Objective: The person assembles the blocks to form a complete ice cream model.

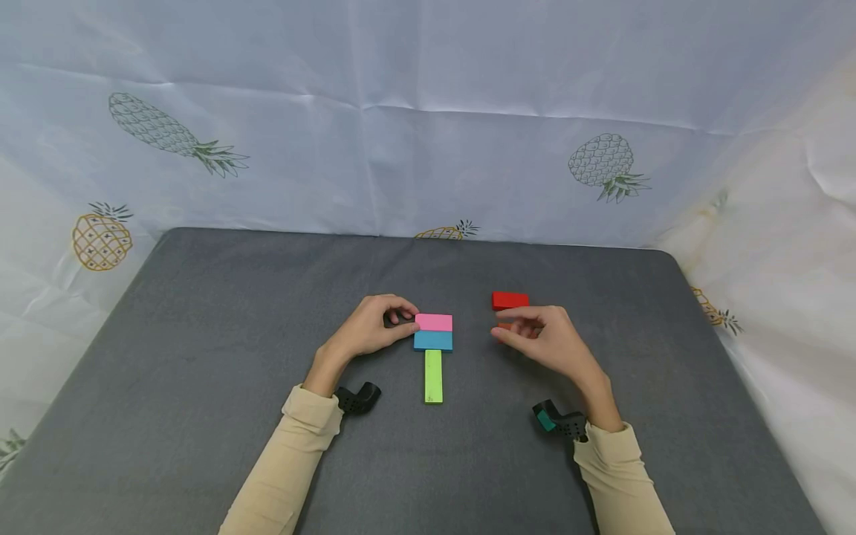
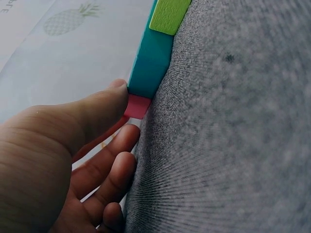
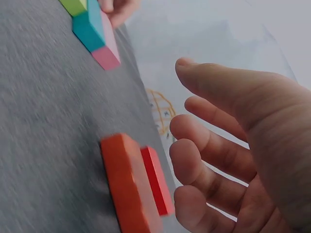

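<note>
My left hand (image 1: 376,325) is at the left end of a pink block (image 1: 433,322), pinching that end between thumb and index finger. In the left wrist view the thumb tip also meets the end of a blue block (image 2: 151,63), which lies flush along the pink one. A lime green block (image 1: 433,377) runs toward me from the blue block's near side. My right hand (image 1: 545,338) hovers over an orange block (image 3: 127,182), fingers loosely bent, thumb apart, nothing between them. It partly hides the orange block in the head view. Just behind lies a red block (image 1: 510,300).
The blocks lie on a grey cloth-covered table (image 1: 221,446). A white curtain (image 1: 401,163) with printed pineapples hangs behind its far edge and along the sides. Black wrist devices (image 1: 359,399) sit at both sleeve cuffs.
</note>
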Motion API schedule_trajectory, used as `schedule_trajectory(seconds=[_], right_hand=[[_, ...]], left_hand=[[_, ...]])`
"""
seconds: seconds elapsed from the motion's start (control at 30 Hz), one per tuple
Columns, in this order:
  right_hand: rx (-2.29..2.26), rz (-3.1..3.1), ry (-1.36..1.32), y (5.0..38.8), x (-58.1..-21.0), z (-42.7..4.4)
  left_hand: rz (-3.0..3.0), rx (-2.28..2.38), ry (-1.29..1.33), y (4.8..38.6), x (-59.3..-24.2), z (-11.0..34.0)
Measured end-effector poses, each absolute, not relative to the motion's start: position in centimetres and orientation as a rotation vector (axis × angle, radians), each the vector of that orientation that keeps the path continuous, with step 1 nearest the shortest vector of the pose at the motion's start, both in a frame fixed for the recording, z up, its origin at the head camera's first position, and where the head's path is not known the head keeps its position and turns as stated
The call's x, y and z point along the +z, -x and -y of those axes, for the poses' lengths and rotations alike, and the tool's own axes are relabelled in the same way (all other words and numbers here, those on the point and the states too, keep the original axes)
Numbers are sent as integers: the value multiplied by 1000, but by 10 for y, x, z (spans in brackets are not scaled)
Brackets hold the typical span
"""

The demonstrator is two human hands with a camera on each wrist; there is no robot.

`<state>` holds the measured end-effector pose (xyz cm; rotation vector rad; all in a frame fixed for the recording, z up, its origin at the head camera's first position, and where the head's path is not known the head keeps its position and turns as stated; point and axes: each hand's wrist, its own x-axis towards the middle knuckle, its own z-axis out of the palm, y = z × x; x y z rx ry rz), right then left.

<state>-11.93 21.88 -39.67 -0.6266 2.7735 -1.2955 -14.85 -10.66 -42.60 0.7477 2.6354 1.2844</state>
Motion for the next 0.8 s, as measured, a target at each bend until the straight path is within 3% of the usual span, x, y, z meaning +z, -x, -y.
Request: schedule_trajectory(seconds=[0.8], right_hand=[[-1285, -2731, 547, 124, -403, -264]], left_hand=[[-2637, 1299, -765, 148, -428, 107]])
